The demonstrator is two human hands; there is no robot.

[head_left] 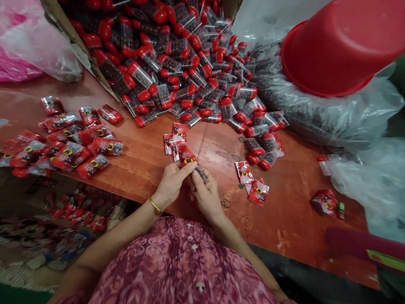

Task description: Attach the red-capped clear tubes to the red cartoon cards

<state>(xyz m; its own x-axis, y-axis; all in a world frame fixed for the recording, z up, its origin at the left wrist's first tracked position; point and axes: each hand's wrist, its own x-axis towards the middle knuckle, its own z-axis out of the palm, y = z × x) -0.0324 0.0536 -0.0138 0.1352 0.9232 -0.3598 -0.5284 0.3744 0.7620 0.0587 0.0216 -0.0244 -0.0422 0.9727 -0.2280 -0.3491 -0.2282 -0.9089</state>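
My left hand (170, 183), with a gold bangle at the wrist, is closed with its thumb on a red printed wrapper (187, 155). Against it, my right hand (206, 195) is wrapped round a small clear container (201, 172) with dark contents. The fingers hide how far container and wrapper overlap. Just beyond my hands lie a few loose red wrappers (179, 132), and more flat wrappers (258, 192) rest to the right. Clear containers with red caps (163, 95) spill across the table in a large heap ahead.
Wrapped red packs (65, 154) are piled at the table's left edge. A cardboard box (86, 61) lies behind them. At the back right, a red bucket (342, 46) sits upside down on a plastic bag (319, 115). A purple roll-like thing (353, 245) lies at the right.
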